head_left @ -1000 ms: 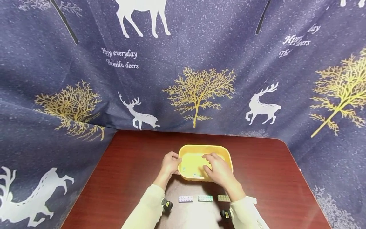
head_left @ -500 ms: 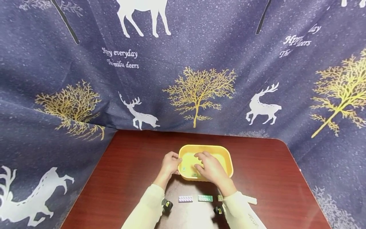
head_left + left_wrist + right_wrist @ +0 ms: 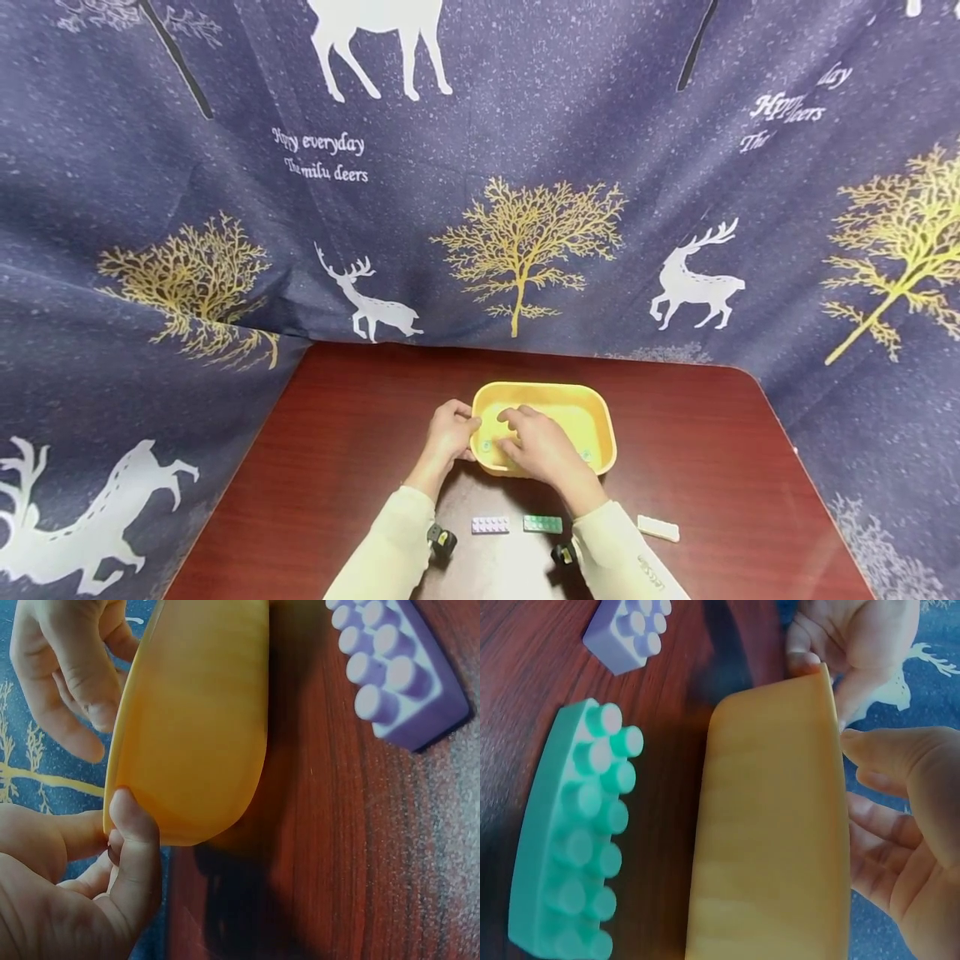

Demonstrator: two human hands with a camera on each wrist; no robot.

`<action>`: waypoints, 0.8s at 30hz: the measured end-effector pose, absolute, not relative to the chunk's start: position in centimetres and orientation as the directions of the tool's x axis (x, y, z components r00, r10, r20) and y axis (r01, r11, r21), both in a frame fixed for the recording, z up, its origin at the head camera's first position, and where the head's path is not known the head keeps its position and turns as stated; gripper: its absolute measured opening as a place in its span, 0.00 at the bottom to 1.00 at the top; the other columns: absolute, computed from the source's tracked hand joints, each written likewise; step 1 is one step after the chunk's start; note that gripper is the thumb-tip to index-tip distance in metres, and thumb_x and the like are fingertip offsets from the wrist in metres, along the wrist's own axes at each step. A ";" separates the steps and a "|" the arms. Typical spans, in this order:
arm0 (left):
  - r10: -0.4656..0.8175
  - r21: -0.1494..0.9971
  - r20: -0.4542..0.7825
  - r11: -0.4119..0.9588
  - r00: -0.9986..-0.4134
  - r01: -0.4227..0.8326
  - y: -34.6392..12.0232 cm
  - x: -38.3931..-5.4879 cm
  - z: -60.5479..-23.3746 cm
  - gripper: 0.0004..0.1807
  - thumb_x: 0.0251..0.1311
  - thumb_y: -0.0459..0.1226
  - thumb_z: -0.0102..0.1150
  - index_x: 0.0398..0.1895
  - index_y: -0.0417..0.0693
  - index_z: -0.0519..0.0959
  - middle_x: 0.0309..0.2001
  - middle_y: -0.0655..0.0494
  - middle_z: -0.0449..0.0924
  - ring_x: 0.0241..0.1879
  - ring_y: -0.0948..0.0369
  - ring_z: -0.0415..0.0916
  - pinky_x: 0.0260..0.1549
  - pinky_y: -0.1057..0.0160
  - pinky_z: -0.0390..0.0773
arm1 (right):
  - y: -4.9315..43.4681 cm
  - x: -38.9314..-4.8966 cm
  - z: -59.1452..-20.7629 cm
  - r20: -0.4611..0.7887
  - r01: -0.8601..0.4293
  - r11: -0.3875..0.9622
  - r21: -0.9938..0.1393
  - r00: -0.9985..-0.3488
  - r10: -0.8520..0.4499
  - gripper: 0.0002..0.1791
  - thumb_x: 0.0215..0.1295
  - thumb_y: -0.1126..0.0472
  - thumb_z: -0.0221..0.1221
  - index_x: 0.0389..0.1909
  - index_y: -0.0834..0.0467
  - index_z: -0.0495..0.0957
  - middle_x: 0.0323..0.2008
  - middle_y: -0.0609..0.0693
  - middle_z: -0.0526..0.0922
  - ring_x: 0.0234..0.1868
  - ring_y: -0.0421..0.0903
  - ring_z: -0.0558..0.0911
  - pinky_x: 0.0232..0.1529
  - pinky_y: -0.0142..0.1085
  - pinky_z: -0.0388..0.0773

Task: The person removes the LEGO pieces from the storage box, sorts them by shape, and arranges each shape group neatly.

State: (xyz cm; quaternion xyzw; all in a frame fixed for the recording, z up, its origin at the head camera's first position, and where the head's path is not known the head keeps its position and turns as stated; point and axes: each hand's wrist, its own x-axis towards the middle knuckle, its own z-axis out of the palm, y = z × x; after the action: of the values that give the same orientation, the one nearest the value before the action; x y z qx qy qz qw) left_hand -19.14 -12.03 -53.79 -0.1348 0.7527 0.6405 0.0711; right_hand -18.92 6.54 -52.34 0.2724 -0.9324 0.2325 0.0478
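Observation:
A yellow plastic basin (image 3: 592,400) stands on the table, small pale-green pieces lying in it, one a nut-like piece (image 3: 486,446) at the left. My left hand (image 3: 452,432) pinches the basin's left rim between thumb and fingers, as the left wrist view (image 3: 82,877) confirms. Over the inside of the basin hovers my right hand (image 3: 542,443), its fingers loosely bent and thumb apart, with nothing visible between them. In the right wrist view, the basin wall (image 3: 772,825) partly hides what lies inside, near the right hand's fingers (image 3: 885,825).
In front of the basin lie a purple studded brick (image 3: 490,525) and a green studded brick (image 3: 542,524). A cream-white brick (image 3: 657,528) lies to the right of the right sleeve. A printed deer cloth (image 3: 480,250) hangs behind the dark red table (image 3: 360,400).
My right hand has moved left across the basin, its forearm now covering the tan brick seen earlier and uncovering the cream-white one. The left hand has kept its hold on the rim.

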 end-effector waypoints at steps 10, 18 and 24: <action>-0.095 0.948 -0.282 0.126 -0.955 -0.293 -12.0 -19.3 -53.9 0.14 0.67 0.28 0.61 0.51 0.28 0.73 0.39 0.34 0.80 0.18 0.56 0.78 0.11 0.64 0.83 | 4.8 -19.7 -53.3 0.177 -0.564 0.743 -0.361 -0.824 -0.539 0.17 0.63 0.54 0.69 0.50 0.55 0.83 0.37 0.50 0.84 0.38 0.49 0.85 0.41 0.45 0.87; -0.098 0.947 -0.283 0.131 -0.954 -0.294 -12.0 -19.2 -54.1 0.13 0.67 0.28 0.61 0.51 0.31 0.74 0.37 0.40 0.79 0.17 0.58 0.77 0.11 0.64 0.84 | 4.0 -19.8 -53.8 0.173 -0.570 0.749 -0.337 -0.820 -0.546 0.17 0.59 0.56 0.71 0.49 0.55 0.83 0.32 0.48 0.81 0.33 0.47 0.82 0.36 0.44 0.86; -0.099 0.947 -0.286 0.125 -0.953 -0.297 -12.0 -19.2 -54.0 0.14 0.66 0.28 0.61 0.51 0.29 0.74 0.36 0.39 0.79 0.17 0.58 0.77 0.11 0.64 0.84 | 3.9 -19.9 -54.0 0.167 -0.568 0.753 -0.331 -0.821 -0.546 0.17 0.58 0.55 0.71 0.48 0.55 0.84 0.31 0.46 0.80 0.32 0.47 0.82 0.35 0.43 0.85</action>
State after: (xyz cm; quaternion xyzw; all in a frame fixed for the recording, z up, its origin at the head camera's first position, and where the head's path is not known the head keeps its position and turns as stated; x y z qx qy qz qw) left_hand -19.16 -11.98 -53.97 -0.1325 0.7460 0.6481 0.0763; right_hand -19.85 3.86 -54.02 0.2976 -0.9359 0.1863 0.0301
